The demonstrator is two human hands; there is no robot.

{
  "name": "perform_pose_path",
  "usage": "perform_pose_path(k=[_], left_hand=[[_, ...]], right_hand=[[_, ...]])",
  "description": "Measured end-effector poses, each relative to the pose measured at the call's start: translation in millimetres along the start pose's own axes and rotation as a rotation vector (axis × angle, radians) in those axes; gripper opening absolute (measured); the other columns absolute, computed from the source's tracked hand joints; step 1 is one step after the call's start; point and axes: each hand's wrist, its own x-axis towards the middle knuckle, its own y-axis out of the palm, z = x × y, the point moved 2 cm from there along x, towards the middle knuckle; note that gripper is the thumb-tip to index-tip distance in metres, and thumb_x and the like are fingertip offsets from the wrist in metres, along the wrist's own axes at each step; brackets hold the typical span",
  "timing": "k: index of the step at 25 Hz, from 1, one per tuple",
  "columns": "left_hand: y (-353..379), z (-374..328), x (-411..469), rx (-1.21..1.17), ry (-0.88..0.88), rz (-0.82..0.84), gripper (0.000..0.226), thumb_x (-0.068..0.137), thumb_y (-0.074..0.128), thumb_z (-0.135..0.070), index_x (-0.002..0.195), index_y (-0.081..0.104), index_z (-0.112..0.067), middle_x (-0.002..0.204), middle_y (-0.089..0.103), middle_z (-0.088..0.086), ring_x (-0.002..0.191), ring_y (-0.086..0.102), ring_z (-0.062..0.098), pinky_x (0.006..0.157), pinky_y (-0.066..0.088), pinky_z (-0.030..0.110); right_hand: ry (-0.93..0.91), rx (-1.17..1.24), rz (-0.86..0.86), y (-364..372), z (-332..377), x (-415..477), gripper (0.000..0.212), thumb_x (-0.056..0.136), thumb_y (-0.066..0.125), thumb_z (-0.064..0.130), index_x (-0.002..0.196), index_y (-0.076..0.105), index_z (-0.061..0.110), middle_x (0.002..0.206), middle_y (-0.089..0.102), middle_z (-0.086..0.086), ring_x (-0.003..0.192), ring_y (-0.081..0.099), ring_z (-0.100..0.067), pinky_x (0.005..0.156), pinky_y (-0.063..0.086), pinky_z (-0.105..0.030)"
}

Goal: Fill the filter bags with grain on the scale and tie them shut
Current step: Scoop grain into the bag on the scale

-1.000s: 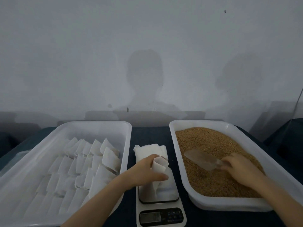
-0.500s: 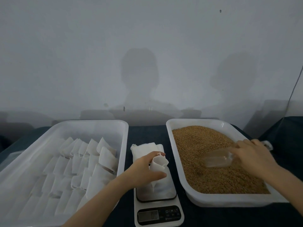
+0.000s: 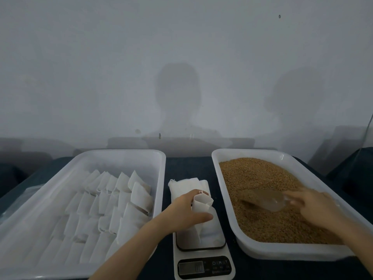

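Observation:
My left hand (image 3: 186,214) grips a white filter bag (image 3: 201,205) and holds it upright, mouth open, on the platform of a small white scale (image 3: 203,257). My right hand (image 3: 316,207) holds the handle of a clear plastic scoop (image 3: 264,199), which lies in brown grain (image 3: 260,178) with grain inside it. The grain fills a white tray (image 3: 226,199) on the right. A stack of flat empty bags (image 3: 187,184) lies on the dark table just behind the scale.
A second white tray (image 3: 159,178) on the left holds several rows of filled, closed bags (image 3: 113,201). A pale wall rises behind the dark table (image 3: 187,166). A dark object (image 3: 357,170) stands at the far right edge.
My right hand drew the scoop back and to the right through the grain, then pushed it left again; it now carries grain. My left hand kept the bag on the scale.

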Motion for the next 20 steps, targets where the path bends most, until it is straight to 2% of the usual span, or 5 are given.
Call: perform_pose_path(k=[4,12,16,20], left_hand=[[1,1,0,0.002,-0.002,0.007,0.050,0.081,0.073,-0.038,0.124,0.047,-0.037,0.114,0.056,-0.011,0.103,0.057,0.011,0.086,0.051,0.023],[2,1,1,0.000,-0.019,0.037,0.056,0.081,0.074,-0.037,0.127,0.044,-0.039,0.116,0.054,-0.011,0.105,0.056,0.012,0.084,0.050,0.020],[3,4,2,0.006,-0.042,0.057,0.060,0.081,0.073,-0.039,0.130,0.039,-0.043,0.119,0.053,-0.011,0.108,0.055,0.012,0.087,0.050,0.023],[5,6,3,0.011,-0.059,0.069,0.066,0.079,0.074,-0.042,0.132,0.034,-0.049,0.124,0.051,-0.011,0.110,0.053,0.011,0.089,0.048,0.024]], right_hand=[[-0.001,0.179,0.097,-6,-3,-12,0.035,0.093,0.052,0.022,0.122,0.053,0.043,0.113,0.059,0.009,0.094,0.053,-0.007,0.078,0.042,-0.025],[0.028,0.280,0.092,-17,4,-24,0.036,0.091,0.056,0.017,0.124,0.056,0.032,0.105,0.059,0.006,0.094,0.054,-0.008,0.083,0.043,-0.029],[0.011,0.323,0.054,-29,14,-31,0.037,0.089,0.057,0.014,0.121,0.057,0.033,0.115,0.062,0.002,0.097,0.057,-0.011,0.089,0.046,-0.033],[-0.105,0.378,0.027,-55,38,-33,0.041,0.088,0.058,0.014,0.120,0.051,0.039,0.107,0.059,0.013,0.096,0.056,-0.006,0.080,0.043,-0.019]])
